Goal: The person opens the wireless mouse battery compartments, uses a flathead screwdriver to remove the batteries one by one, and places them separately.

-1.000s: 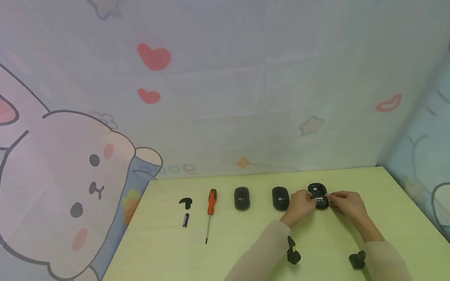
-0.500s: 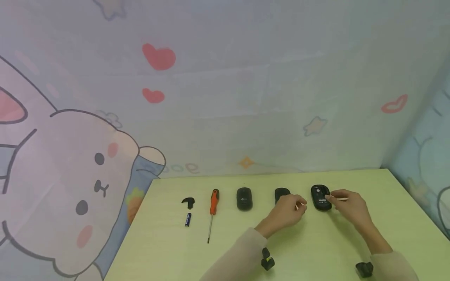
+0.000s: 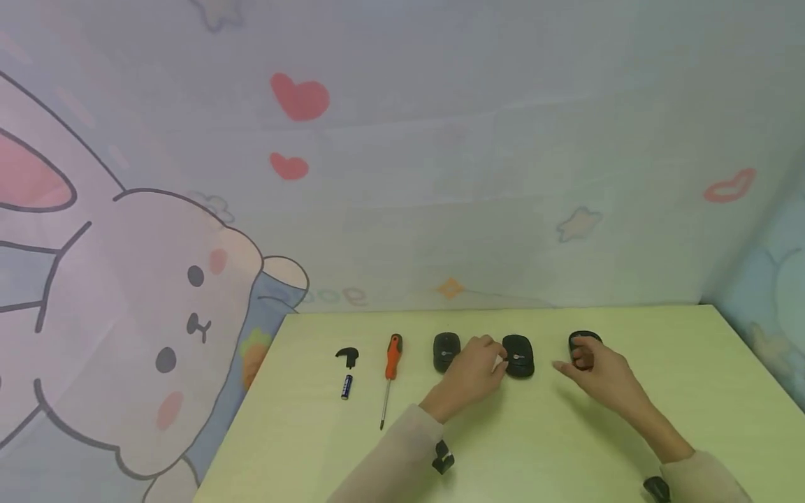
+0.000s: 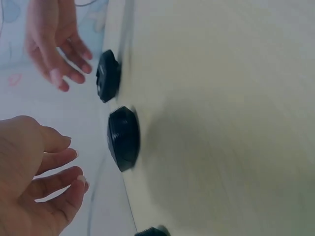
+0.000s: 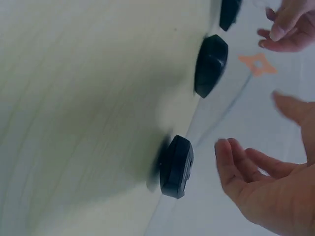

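Note:
Three black computer mice lie in a row: the left mouse [image 3: 444, 347], the middle mouse [image 3: 519, 358] and the right mouse [image 3: 576, 336]. My left hand [image 3: 468, 377] hovers between the left and middle mice, overlapping the left one's edge. Its loosely bent fingers [image 4: 56, 184] hold nothing in the left wrist view. Over the right mouse hangs my right hand [image 3: 606, 377], thumb spread away from the fingers and nothing in its grasp; it hides much of that mouse. The right wrist view shows a gap between fingertips [image 5: 224, 147] and mouse.
On the left of the pale yellow-green table [image 3: 534, 447] lie an orange-handled screwdriver [image 3: 393, 360], a small black hooked piece [image 3: 348, 356] and a blue battery [image 3: 346, 387]. A printed cloth [image 3: 402, 230] with a cartoon rabbit rises behind the table's back edge.
Both hands held the upside-down right mouse at first. My left hand has let go and moved left past the middle mouse. My right hand has come off the mouse, thumb and fingers parting.

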Motion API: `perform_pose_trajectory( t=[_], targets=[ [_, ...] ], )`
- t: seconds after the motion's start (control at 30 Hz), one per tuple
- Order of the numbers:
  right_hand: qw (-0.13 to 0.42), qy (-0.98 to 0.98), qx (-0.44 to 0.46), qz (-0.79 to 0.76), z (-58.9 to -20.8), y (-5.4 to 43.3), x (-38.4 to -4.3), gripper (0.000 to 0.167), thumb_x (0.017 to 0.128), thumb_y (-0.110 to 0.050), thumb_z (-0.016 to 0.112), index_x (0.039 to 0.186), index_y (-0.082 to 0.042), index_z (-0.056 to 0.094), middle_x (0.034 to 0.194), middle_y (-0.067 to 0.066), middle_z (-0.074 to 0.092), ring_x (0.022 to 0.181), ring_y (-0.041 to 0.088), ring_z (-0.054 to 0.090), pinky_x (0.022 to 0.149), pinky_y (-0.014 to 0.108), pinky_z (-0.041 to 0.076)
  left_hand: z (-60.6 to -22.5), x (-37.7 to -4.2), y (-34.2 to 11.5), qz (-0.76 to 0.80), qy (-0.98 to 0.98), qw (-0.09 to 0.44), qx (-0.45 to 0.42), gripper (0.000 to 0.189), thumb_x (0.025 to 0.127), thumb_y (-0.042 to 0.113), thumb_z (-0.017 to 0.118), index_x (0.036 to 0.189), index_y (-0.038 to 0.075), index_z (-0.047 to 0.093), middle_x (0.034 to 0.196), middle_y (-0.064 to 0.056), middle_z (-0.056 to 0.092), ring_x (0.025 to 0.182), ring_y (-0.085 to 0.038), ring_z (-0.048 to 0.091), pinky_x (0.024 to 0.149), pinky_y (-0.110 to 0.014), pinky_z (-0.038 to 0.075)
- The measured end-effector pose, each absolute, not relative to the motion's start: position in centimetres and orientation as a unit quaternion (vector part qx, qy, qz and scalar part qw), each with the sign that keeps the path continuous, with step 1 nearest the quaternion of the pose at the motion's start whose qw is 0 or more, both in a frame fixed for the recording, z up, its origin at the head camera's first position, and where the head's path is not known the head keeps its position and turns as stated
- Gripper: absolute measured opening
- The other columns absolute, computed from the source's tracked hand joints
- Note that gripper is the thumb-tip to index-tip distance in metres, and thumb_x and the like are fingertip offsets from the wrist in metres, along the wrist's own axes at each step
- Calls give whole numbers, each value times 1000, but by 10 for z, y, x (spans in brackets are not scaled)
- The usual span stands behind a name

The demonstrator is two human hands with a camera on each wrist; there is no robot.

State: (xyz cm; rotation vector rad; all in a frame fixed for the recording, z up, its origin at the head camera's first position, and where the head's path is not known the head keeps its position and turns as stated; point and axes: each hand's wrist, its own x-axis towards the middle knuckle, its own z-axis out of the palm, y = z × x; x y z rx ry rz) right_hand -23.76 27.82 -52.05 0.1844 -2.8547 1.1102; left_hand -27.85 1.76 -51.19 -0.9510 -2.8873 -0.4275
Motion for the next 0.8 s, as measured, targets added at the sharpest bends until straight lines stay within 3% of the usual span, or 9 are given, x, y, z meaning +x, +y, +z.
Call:
perform_pose_trajectory(
  t=[0.23,0.37,0.6,0.8],
  targets=[
    [61,-948,148,276,-527,263,-243,91,88,-55,82,146,8,50,143,33,59,134,56,53,105,69,50,-521,-284,13,-22,-941,86,-327,30,105,31,65,128,12,72,132,-3,70,124,-20,65,101,-23,58],
    [79,-952,184,234,-534,257,-249,88,86,-54,83,145,4,53,143,30,58,131,51,58,101,65,55,-529,-289,12,21,-942,92,-323,39,105,38,64,135,13,68,139,-4,66,131,-22,61,107,-26,57],
    [84,-952,239,171,-543,247,-261,79,89,-44,83,148,1,55,145,28,60,126,47,65,97,59,60,-540,-301,18,66,-940,65,-328,61,102,50,66,152,15,55,154,-4,57,142,-21,55,108,-27,57],
    [43,-948,265,172,-544,240,-270,74,93,-32,81,150,4,52,151,34,53,127,49,64,99,56,60,-543,-306,24,52,-939,42,-338,64,103,49,64,156,14,50,161,-5,52,149,-20,52,110,-31,57]
  ],
)
